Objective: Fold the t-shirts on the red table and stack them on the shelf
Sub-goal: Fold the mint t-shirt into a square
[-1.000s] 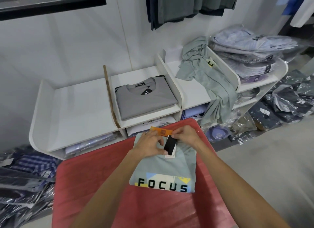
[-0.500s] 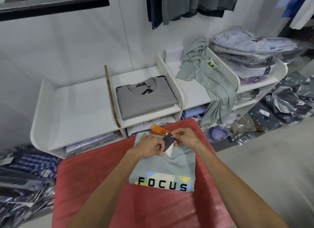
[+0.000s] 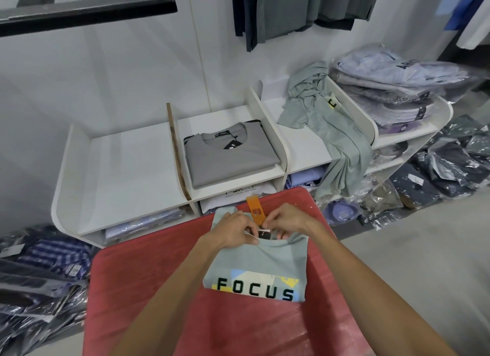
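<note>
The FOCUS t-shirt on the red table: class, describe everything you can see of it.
The t-shirt is pale green, soft knit, folded into a neat rectangle, chest up, with black FOCUS lettering over a blue, cream and yellow print. It lies flat on the table. Both hands work at its collar, handling black and orange tags.

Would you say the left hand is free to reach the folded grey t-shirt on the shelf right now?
Probably not yet: the left hand is busy at the collar of the FOCUS t-shirt with the right hand. Nothing blocks the way to the grey t-shirt.
</note>
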